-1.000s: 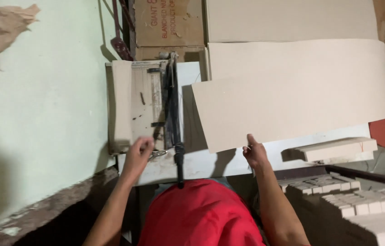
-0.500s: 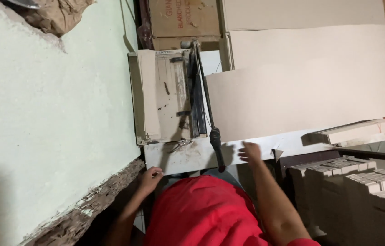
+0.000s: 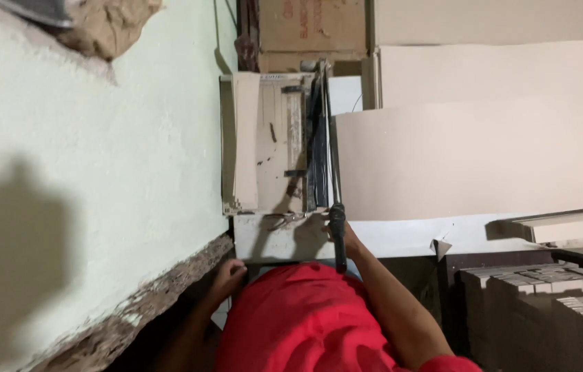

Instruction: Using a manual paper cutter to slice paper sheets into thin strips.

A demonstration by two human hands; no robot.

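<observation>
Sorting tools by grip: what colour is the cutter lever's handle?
Black, seen in the head view: the handle sits at the right hand.

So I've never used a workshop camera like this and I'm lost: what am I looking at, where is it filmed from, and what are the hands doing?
The one view comes from a camera on the person's head, looking down past their red shirt. In front stands a lever-arm paper cutter on a white table. A big beige cardboard sheet lies across it, to the right of the blade. The right hand grips the cutter's black handle. The left hand is low by the table's edge, beside the green wall, holding nothing visible. Stacked card pieces sit lower right.
</observation>
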